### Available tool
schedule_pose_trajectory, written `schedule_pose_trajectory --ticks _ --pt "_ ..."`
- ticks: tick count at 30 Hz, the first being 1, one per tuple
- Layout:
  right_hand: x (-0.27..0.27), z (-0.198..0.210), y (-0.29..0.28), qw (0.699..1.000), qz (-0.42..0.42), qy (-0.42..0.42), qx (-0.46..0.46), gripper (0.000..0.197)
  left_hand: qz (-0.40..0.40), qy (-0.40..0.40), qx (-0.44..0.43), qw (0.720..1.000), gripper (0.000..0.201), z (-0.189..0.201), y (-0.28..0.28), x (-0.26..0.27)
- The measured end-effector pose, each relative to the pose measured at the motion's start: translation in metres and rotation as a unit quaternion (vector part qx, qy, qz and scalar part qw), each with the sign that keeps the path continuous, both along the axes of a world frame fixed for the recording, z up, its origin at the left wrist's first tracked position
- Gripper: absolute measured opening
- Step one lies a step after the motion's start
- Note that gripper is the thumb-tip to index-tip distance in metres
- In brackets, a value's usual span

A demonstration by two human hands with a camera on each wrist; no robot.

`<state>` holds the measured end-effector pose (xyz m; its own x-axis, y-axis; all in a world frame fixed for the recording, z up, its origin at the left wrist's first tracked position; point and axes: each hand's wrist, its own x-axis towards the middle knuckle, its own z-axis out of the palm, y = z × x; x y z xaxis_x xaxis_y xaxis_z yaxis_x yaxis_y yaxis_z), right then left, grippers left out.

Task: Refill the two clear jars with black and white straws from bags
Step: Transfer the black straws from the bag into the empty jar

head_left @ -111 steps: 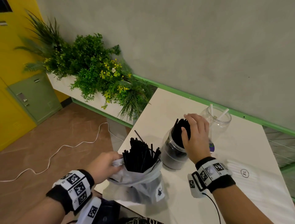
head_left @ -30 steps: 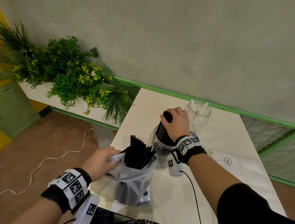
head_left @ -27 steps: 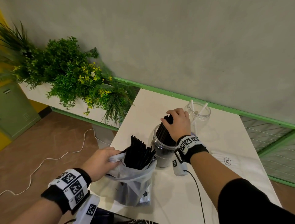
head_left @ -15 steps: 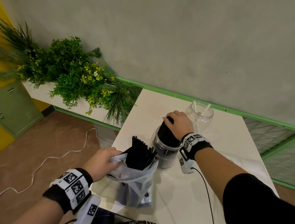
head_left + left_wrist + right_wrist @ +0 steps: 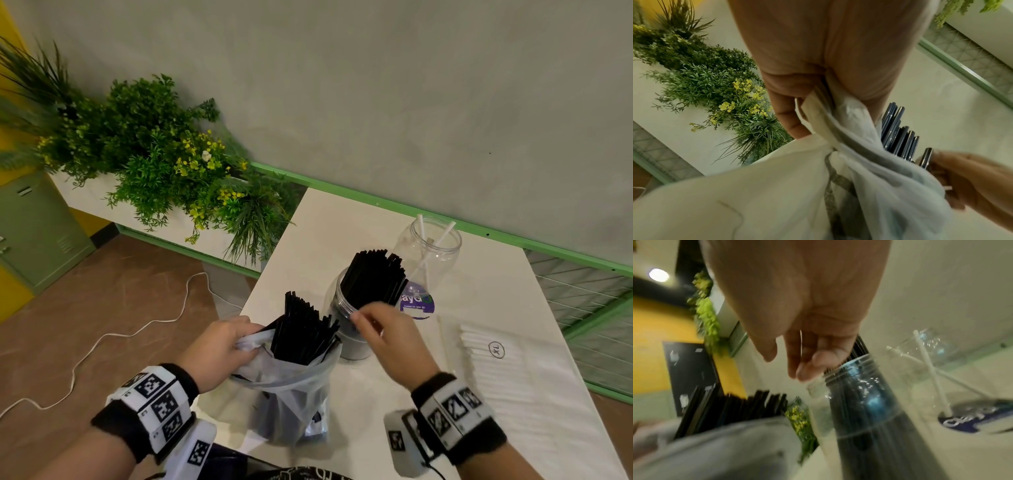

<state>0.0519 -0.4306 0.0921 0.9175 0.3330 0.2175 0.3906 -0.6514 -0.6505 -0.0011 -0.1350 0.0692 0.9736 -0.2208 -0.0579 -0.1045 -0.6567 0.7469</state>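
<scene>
My left hand (image 5: 236, 342) grips the rim of a thin plastic bag (image 5: 291, 397) that stands at the table's near-left corner. A bundle of black straws (image 5: 305, 332) sticks out of it. Just behind it is a clear jar (image 5: 342, 308) with black straws (image 5: 373, 277) fanned out of its mouth. My right hand (image 5: 363, 317) hovers at that jar's near rim, fingers loose and holding nothing. In the right wrist view its fingertips (image 5: 807, 368) sit just above the jar rim (image 5: 840, 374). A second clear jar (image 5: 442, 260) behind holds two white straws (image 5: 445, 233).
A flat pack of white straws (image 5: 507, 377) marked XL lies on the white table (image 5: 329, 233) at the right. Leafy plants (image 5: 164, 161) fill a planter off the table's left edge. A white cable (image 5: 113, 335) runs over the brown floor. A grey wall rises behind.
My right hand has let go of the black straws in the jar and pulled back to the jar's near rim. The straws now stand free. My left hand still holds the bag.
</scene>
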Motion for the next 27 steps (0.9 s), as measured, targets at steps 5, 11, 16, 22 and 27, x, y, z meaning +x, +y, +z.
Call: schedule_pose_trajectory --ticks 5,11,16,22,27 --pt "-0.009 -0.036 0.002 0.979 0.03 0.196 -0.054 0.024 -0.004 0.005 -0.01 1.0 0.033 0.0 -0.004 -0.001" --pt "-0.005 -0.023 0.022 0.982 0.018 0.178 0.065 0.024 0.006 -0.022 -0.036 0.999 0.02 0.004 -0.014 -0.004" --pt "-0.012 0.017 0.024 0.979 0.027 0.019 0.201 0.017 0.069 -0.061 -0.083 0.992 0.014 0.003 -0.018 -0.003" --pt "-0.01 -0.04 0.001 0.999 -0.002 0.026 0.047 0.012 0.085 0.051 -0.066 0.993 0.017 -0.014 -0.01 -0.002" --pt "-0.024 -0.067 -0.009 0.993 -0.031 0.1 0.044 0.011 0.079 0.04 -0.055 0.995 0.023 -0.013 -0.012 -0.006"
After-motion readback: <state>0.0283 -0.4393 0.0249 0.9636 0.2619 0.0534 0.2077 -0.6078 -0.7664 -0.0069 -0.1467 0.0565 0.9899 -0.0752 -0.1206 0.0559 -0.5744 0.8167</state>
